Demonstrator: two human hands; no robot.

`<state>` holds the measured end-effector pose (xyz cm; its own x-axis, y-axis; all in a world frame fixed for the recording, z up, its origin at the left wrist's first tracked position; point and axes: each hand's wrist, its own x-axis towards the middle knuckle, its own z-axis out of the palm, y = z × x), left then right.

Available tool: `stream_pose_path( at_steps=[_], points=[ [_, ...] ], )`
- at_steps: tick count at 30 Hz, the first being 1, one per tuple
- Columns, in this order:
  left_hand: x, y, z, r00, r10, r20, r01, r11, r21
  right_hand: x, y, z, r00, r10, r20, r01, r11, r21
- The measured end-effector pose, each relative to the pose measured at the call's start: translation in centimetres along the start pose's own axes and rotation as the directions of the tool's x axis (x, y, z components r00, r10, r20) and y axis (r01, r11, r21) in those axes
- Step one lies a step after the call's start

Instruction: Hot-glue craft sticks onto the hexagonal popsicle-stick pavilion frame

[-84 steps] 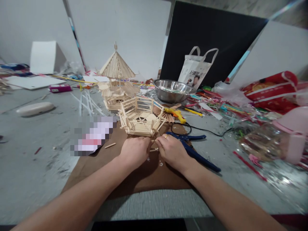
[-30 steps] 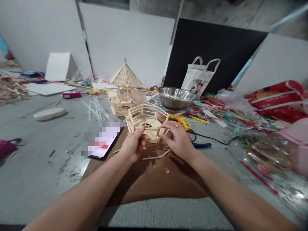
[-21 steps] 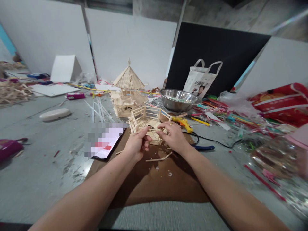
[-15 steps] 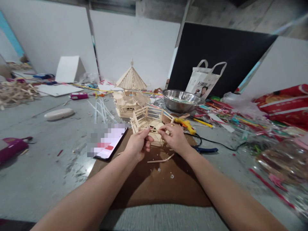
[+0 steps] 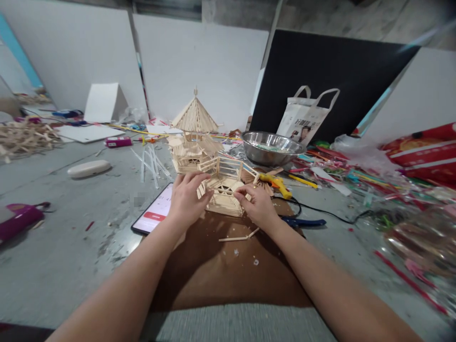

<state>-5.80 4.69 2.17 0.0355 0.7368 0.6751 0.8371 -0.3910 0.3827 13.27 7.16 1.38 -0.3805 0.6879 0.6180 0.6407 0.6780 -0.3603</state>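
A small hexagonal fence frame of wooden sticks point(image 5: 223, 183) stands at the far end of a brown mat point(image 5: 228, 266). My left hand point(image 5: 185, 199) rests against its left side with the fingers spread over the rail. My right hand point(image 5: 257, 204) is at its right front corner, thumb and fingers pinched on a stick of the frame. Behind it stands a finished stick pavilion point(image 5: 192, 135) with a pointed roof. Loose sticks point(image 5: 238, 236) lie on the mat just below my right hand.
A phone point(image 5: 153, 216) lies left of the mat. A yellow glue gun point(image 5: 275, 183), blue pliers point(image 5: 302, 222) and a black cord sit to the right. Farther back are a steel bowl point(image 5: 272, 147), a white bag point(image 5: 306, 114), coloured straws and red packets.
My left hand has let go of the pinch in front of the frame and moved left, opening onto the frame's side. The right hand stays at the front corner. The view shifted slightly.
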Motion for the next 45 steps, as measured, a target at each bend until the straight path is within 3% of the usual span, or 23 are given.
stream_pose_path(
  at_steps=[3,7,31,45],
  points=[
    [0.3,-0.9,0.3,0.994,0.077,0.074,-0.078,0.997,0.019,0.0,0.0,0.0,1.0,-0.015,-0.001,0.015,1.0,0.001],
    [0.3,-1.6,0.9,0.991,0.106,0.084,-0.108,0.994,0.028,0.1,-0.1,0.0,1.0,-0.012,0.004,0.012,1.0,0.006],
    [0.5,-1.9,1.7,0.997,-0.014,0.075,0.012,1.0,0.015,-0.5,0.3,-0.6,0.997,0.076,-0.01,-0.076,0.997,0.023],
    [0.5,-1.9,1.7,0.998,0.008,0.063,-0.009,1.0,0.019,-0.4,0.6,-0.1,0.985,0.172,0.001,-0.171,0.98,0.104]
  ],
)
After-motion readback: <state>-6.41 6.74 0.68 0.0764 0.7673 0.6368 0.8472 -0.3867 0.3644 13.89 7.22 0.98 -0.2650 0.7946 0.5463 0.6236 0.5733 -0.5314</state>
